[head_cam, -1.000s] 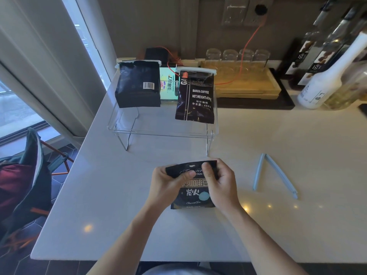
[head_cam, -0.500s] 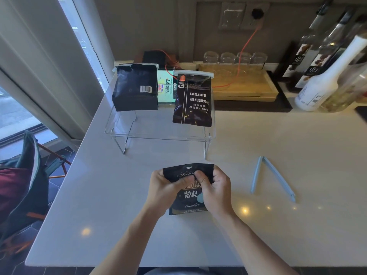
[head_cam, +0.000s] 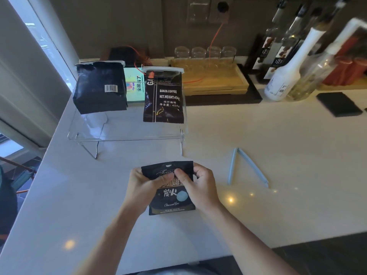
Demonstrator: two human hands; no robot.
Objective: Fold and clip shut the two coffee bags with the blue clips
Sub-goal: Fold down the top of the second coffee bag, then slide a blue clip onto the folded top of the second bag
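Note:
A small black coffee bag (head_cam: pixel 171 201) lies on the white counter in front of me. My left hand (head_cam: pixel 142 185) and my right hand (head_cam: pixel 199 185) both pinch its upper part, thumbs on the front, with the top flap standing up between them. An open blue clip (head_cam: pixel 246 167) lies in a V shape on the counter to the right of my right hand, apart from it. Two more black coffee bags, one with a barcode (head_cam: pixel 100 88) and one marked BAKED.COFFEE (head_cam: pixel 163 96), sit on a clear stand, each with a pale clip across its top.
The clear acrylic stand (head_cam: pixel 127 135) is at the back left of the white counter (head_cam: pixel 278 135). A wooden tray (head_cam: pixel 214 82) with glasses and several bottles (head_cam: pixel 288 70) line the back wall. A black pad (head_cam: pixel 338 104) lies far right. The counter's left edge drops off near a window.
The camera view has shifted and tilted. My thumbs have slid closer together on the upper part of the bag, and more of its top flap shows above them. The blue clip has not moved.

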